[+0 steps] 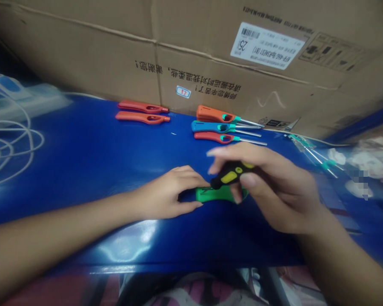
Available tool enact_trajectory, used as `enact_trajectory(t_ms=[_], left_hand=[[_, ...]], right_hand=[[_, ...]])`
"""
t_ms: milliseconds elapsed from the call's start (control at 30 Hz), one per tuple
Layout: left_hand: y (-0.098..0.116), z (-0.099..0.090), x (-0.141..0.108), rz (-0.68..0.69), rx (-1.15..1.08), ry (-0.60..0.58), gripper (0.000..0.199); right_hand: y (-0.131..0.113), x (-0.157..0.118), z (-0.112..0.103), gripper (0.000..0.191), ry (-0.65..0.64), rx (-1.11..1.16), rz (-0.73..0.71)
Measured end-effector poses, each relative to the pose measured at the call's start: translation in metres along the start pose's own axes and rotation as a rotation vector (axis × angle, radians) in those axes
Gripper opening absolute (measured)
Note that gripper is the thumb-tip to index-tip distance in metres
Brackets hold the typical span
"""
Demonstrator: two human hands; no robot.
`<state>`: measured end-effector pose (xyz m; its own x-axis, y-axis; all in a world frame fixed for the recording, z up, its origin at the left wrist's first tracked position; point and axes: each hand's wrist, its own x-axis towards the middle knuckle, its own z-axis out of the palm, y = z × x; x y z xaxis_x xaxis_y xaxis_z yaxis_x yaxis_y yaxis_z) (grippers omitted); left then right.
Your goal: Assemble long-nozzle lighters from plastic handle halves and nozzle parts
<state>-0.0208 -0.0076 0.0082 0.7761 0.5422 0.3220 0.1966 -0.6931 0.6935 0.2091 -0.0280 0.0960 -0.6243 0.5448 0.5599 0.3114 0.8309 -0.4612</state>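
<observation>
Right hand (281,187) grips black-and-yellow screwdriver (231,173), its tip end just over green utility-lighter body (215,194). Left hand (166,193) curves around that body, fingers touching it, on blue table (115,238). Farther off: orange, blue and red lighters (212,126), two red lighter shells (142,112), cardboard box (83,55).

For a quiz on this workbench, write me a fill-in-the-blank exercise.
The right hand grips a screwdriver with a black and ____ handle. The left hand holds a ____ plastic lighter body. Beyond the hands, a ____ lighter lies between an orange lighter and a red lighter, all with metal nozzles. Left of them, ____ red lighter bodies lie side by side.

yellow; green; blue; two
</observation>
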Motion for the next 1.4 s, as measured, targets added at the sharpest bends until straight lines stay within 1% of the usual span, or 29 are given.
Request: enact_trajectory(t_ms=[33,100,167,200,233,300,333,367,400,467,500,533,567,633,667,700,767,833,867,900,933,1000,1067,1133,1200,1233,1267,1333,1400], left_hand=[[0.0,0.0,0.0,0.002,0.002,0.004,0.031],[0.001,0.0,0.001,0.011,-0.003,0.004,0.032],[0.001,0.0,0.001,0.021,-0.013,0.005,0.03],[0.001,0.0,0.001,0.021,-0.015,0.004,0.028],[0.001,0.0,0.001,0.022,-0.015,0.005,0.027],[0.001,0.0,0.001,0.02,-0.011,0.01,0.028],[0.001,0.0,0.001,0.017,-0.007,0.008,0.03],[0.001,0.0,0.0,0.012,-0.004,0.004,0.031],[0.001,0.0,0.0,0.008,-0.003,0.001,0.031],[0.001,0.0,0.001,0.004,-0.005,-0.003,0.029],[0.001,-0.001,0.001,0.006,-0.008,-0.002,0.027],[0.001,-0.001,0.001,0.006,-0.009,0.002,0.026],[0.001,-0.001,0.001,0.007,-0.008,0.006,0.026],[0.001,-0.001,0.001,0.008,-0.004,0.014,0.027],[0.0,-0.001,0.001,0.007,-0.001,0.016,0.028],[0.0,0.0,0.001,0.008,0.001,0.017,0.028],[0.0,0.0,0.001,0.008,-0.001,0.011,0.029],[0.001,0.0,0.001,0.003,-0.003,0.004,0.027],[0.001,0.0,0.001,0.002,-0.005,0.002,0.026],[0.001,0.0,0.001,-0.001,-0.004,0.001,0.026],[0.001,0.0,0.001,-0.002,-0.001,0.004,0.026],[0.001,0.0,0.0,-0.005,0.005,0.014,0.029],[0.001,-0.001,0.0,-0.004,0.001,0.017,0.03],[0.001,-0.001,0.001,0.003,-0.009,0.011,0.029],[0.001,-0.001,0.001,0.01,-0.014,0.008,0.028],[0.001,-0.001,0.001,0.008,-0.011,0.012,0.028],[0.001,-0.001,0.001,0.003,-0.005,0.016,0.027],[0.001,-0.001,0.001,-0.008,0.005,0.019,0.027],[0.001,0.0,0.0,-0.019,0.009,0.015,0.027]], right_hand=[[0.001,0.0,0.0,0.032,0.019,-0.014,-0.03],[0.003,0.001,-0.001,0.022,0.079,-0.168,-0.099],[0.005,0.001,-0.002,0.022,0.107,-0.306,-0.122],[0.006,0.0,-0.002,0.025,0.098,-0.297,-0.103],[0.006,0.0,-0.002,0.029,0.078,-0.23,-0.07],[0.008,-0.001,0.0,0.038,0.026,-0.005,0.004],[0.009,-0.002,0.001,0.04,0.016,0.093,0.026],[0.01,-0.002,0.003,0.039,0.029,0.141,0.025],[0.012,-0.002,0.004,0.037,0.072,0.125,-0.002],[0.013,-0.001,0.006,0.036,0.17,-0.06,-0.09],[0.013,-0.001,0.006,0.038,0.19,-0.158,-0.12],[0.013,-0.001,0.006,0.04,0.18,-0.213,-0.12],[0.012,-0.002,0.005,0.041,0.148,-0.213,-0.09],[0.01,-0.002,0.004,0.043,0.07,-0.088,0.022],[0.009,-0.003,0.004,0.043,0.049,-0.021,0.059],[0.009,-0.003,0.004,0.042,0.053,0.006,0.058],[0.009,-0.003,0.004,0.035,0.095,-0.087,-0.031],[0.008,-0.003,0.004,0.03,0.136,-0.269,-0.14],[0.008,-0.003,0.003,0.029,0.135,-0.327,-0.169],[0.007,-0.003,0.002,0.029,0.114,-0.335,-0.167],[0.006,-0.002,0.002,0.029,0.089,-0.287,-0.145],[0.005,-0.001,0.0,0.032,0.047,-0.108,-0.078],[0.005,-0.001,-0.002,0.029,0.065,-0.01,-0.066],[0.006,-0.001,-0.003,0.023,0.116,-0.097,-0.111],[0.008,-0.002,-0.003,0.028,0.137,-0.234,-0.144],[0.008,-0.002,-0.003,0.032,0.121,-0.248,-0.123],[0.008,-0.003,-0.003,0.036,0.097,-0.21,-0.088],[0.006,-0.003,-0.002,0.04,0.061,-0.051,-0.04],[0.002,-0.001,-0.001,0.036,0.057,0.03,-0.055]])
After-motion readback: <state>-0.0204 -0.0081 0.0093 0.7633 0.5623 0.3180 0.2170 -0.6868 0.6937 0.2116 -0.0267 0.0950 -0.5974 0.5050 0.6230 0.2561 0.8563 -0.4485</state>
